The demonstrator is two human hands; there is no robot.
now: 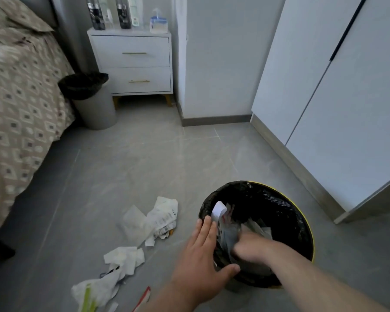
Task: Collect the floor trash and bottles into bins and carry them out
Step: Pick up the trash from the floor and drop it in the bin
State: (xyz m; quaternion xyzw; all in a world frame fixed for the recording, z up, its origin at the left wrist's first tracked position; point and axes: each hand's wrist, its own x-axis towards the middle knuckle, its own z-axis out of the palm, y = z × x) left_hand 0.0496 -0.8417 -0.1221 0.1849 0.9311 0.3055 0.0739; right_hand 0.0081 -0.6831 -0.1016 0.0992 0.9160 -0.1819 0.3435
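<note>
Packing paper (219,210) into the bin (308,224) on the floor (144,158): rim steadied by the flat left hand (200,251); the right hand (248,246), inside, is too blurred to tell.
Scattered receipts (161,216) alongside are judged light, limp, best bunched.

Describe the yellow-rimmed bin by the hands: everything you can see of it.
The bin is round and stands upright on the grey tiled floor, with a yellow rim showing along its right side. A crinkled black plastic liner covers its inside and folds over the edge. Paper scraps lie inside. The left hand rests flat on the near-left rim, fingers straight. The right hand, blurred, reaches inside among the paper.
</note>
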